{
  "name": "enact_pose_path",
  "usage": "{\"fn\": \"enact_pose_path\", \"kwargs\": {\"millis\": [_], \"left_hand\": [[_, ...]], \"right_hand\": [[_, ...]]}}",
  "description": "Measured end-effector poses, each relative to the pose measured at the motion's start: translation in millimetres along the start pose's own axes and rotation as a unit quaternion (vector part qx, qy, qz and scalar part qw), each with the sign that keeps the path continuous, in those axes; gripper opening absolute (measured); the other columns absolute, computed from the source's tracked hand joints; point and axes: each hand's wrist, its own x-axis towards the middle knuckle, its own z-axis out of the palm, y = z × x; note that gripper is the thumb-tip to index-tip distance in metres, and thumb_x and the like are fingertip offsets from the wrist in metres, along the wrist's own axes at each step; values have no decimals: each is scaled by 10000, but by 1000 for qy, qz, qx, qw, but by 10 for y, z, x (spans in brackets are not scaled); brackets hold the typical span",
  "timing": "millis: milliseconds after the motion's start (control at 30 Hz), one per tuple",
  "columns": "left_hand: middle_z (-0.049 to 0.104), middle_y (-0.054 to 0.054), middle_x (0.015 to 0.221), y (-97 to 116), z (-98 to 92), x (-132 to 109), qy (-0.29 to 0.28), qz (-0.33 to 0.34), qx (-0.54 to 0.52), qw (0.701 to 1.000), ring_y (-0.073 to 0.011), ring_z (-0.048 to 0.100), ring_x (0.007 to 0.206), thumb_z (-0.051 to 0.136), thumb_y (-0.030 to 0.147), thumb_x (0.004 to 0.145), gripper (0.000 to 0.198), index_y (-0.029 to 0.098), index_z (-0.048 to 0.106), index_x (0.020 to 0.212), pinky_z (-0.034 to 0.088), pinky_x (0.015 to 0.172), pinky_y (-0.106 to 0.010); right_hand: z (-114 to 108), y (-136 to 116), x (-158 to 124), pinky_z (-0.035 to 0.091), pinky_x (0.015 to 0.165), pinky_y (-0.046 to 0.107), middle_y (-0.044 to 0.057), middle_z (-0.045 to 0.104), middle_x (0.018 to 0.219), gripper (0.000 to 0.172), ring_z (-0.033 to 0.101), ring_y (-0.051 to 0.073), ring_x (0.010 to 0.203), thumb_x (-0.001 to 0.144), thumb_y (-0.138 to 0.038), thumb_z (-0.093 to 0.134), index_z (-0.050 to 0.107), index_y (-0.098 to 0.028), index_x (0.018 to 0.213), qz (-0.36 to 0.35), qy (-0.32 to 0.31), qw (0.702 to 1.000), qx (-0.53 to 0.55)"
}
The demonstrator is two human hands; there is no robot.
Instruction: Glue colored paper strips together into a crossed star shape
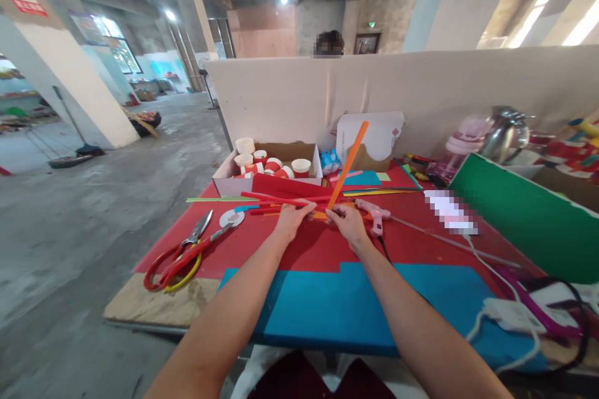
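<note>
My left hand [292, 218] rests on the red sheet [290, 243], its fingers pinched on the ends of thin red strips [276, 201] that lie across the table. My right hand [345, 221] is closed around the lower end of a long orange strip [349, 162], which tilts up and to the right. A pink glue gun [372, 212] lies just right of that hand. Both hands nearly touch each other over an orange scrap.
Red and yellow scissors [180, 255] lie at the left. A cardboard box [224, 181] of red paper cups stands behind. A blue sheet [346, 305] lies near me, a green board [524, 218] at right with cables, bottles and a kettle. A white partition hides a person.
</note>
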Motion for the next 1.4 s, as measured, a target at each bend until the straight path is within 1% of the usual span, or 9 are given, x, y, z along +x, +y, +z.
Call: {"fn": "enact_pose_path", "kwargs": {"millis": [167, 367, 633, 733, 867, 933, 1000, 1133, 1400], "left_hand": [[629, -42, 574, 165, -279, 135, 48, 14, -1, 999, -103, 537, 501, 769, 353, 536, 296, 105, 630, 618, 468, 568, -272], [595, -10, 543, 347, -625, 253, 120, 77, -74, 987, -77, 523, 483, 792, 344, 500, 329, 112, 580, 596, 450, 527, -233], [566, 30, 513, 436, -920, 377, 269, 129, -175, 938, -67, 521, 480, 753, 294, 524, 271, 137, 565, 638, 442, 529, -212], [572, 25, 529, 390, -818, 336, 225, 119, -138, 957, -66, 518, 485, 744, 311, 542, 266, 140, 583, 666, 426, 518, -203], [611, -6, 600, 269, -447, 151, 25, 43, -1, 999, -79, 523, 506, 751, 327, 555, 286, 134, 634, 731, 437, 539, -225], [622, -14, 631, 197, -240, 46, -59, 5, 45, 997, -82, 524, 528, 757, 315, 554, 294, 129, 647, 754, 438, 549, -226], [640, -29, 676, 126, -72, -38, -109, -2, 62, 992, -88, 533, 558, 755, 321, 561, 300, 122, 649, 759, 433, 546, -221], [630, -47, 604, 27, 83, -111, -106, -22, 77, 991, -99, 520, 515, 732, 371, 588, 310, 96, 639, 695, 414, 510, -227], [599, 8, 563, -27, 49, -71, -49, 29, 63, 996, -105, 539, 533, 723, 333, 569, 228, 152, 598, 626, 446, 557, -229]], "right_hand": [[-60, 17, 30, 480, 518, 276, -8, 593, 551, 344, 582, 156, 536, 558, -492, 711, 590, -177, 625, 10, 23, 1000, 4], [-100, 49, 50, 478, 499, 268, -10, 591, 535, 343, 588, 152, 529, 548, -477, 718, 588, -169, 624, 45, 39, 998, 22], [-131, 7, 49, 436, 426, 226, -11, 585, 531, 335, 579, 139, 508, 541, -450, 734, 582, -171, 646, 72, 60, 994, 55], [-103, -25, 41, 426, 420, 215, -11, 596, 563, 323, 585, 136, 520, 554, -450, 725, 586, -185, 674, 67, 70, 990, 104], [-15, -31, 14, 514, 610, 269, -20, 607, 589, 307, 594, 127, 570, 537, -429, 746, 591, -191, 654, 35, 43, 987, 149], [29, -22, -5, 519, 654, 294, -16, 618, 599, 324, 600, 136, 580, 531, -443, 750, 592, -190, 657, 36, 24, 988, 147], [58, -17, -25, 514, 650, 301, -2, 637, 615, 342, 606, 149, 585, 536, -467, 742, 593, -185, 661, 39, -3, 991, 129], [66, -28, -49, 490, 615, 290, 7, 644, 588, 339, 595, 153, 565, 554, -480, 725, 597, -180, 647, 34, -45, 995, 87], [60, -6, -39, 484, 608, 280, 5, 650, 615, 328, 595, 151, 593, 534, -445, 745, 610, -175, 662, 28, -54, 995, 81]]}}
